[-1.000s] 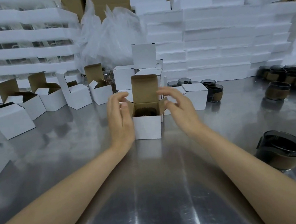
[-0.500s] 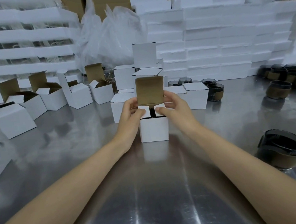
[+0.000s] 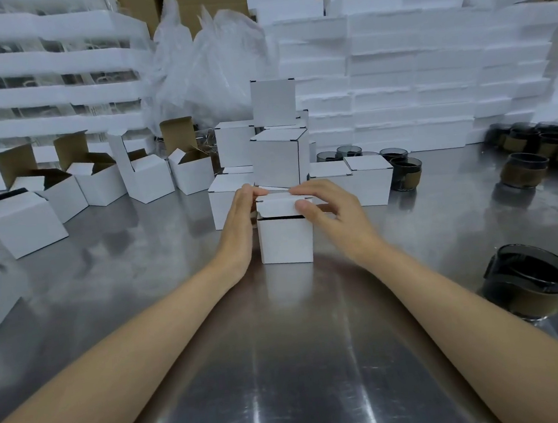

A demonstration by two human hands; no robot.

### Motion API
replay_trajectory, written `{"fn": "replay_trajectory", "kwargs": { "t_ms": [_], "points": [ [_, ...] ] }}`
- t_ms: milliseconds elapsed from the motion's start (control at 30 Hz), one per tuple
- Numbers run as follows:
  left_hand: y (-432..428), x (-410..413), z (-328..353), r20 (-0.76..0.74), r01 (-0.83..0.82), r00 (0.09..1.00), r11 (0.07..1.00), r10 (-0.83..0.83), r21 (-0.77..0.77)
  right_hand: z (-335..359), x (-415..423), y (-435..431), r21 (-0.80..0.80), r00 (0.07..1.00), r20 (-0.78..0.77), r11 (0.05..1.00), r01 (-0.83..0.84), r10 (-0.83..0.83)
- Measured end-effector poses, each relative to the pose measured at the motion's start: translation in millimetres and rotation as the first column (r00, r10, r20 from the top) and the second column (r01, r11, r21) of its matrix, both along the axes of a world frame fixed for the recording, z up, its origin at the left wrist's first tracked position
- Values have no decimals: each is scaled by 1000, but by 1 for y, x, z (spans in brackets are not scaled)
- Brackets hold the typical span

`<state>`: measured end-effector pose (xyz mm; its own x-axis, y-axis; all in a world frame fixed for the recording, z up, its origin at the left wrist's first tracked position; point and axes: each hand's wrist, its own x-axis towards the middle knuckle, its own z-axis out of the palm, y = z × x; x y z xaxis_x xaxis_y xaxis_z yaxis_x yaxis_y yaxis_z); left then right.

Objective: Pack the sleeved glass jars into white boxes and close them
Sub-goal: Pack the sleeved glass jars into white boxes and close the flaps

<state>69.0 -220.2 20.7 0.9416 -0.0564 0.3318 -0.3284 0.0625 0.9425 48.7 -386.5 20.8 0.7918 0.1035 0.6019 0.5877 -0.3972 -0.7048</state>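
White box [image 3: 285, 240] upright at tabletop centre, lid folded down, dark slit showing along front edge, not fully tucked. Closed white boxes [image 3: 279, 158] stacked just behind. Open boxes [image 3: 102, 185] in row at left. Sleeved glass jar [image 3: 528, 283] near right; more jars [image 3: 521, 170] far right.

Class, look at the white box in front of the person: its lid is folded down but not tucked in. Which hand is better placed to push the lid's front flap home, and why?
The right hand: its thumb already lies on the lid's front edge of the white box, above the open slit. The left hand only steadies the box's left side.
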Motion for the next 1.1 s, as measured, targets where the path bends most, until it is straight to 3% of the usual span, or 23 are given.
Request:
{"fn": "replay_trajectory", "kwargs": {
  "t_ms": [133, 333, 500, 633, 800, 1000, 1100],
  "points": [
    [1, -3, -5, 41, 55, 997, 996, -58, 72, 0, 0, 0, 13, 999, 53, 1000, 3, -4],
    [4, -2, -3, 108, 106, 987, 985, -121, 139, 5, -3, -1, 33, 1000, -12, 999, -8, 8],
    [6, 2, -3, 0, 121, 992, 972, -124, 200, 12, -2, -9, -19, 987, -135, 996, -87, 84],
    [3, 0, -1, -81, 189, 981, 957, -175, 222, 10, 0, -3, 34, 975, -200, 995, -96, 101],
    [6, -1, -4, -31, 174, 985, 942, -172, 286, 9, 2, 0, 40, 975, -195, 994, -102, 108],
    [8, -1, -8, 30, 171, 975, 832, -219, 527, 11, -1, -8, 102, 980, -169, 991, -88, 104],
    [25, 4, 9, -100, 329, 938, 770, -331, 546, 11, 1, -9, 229, 984, -152, 972, -59, 96]
  ]
}}
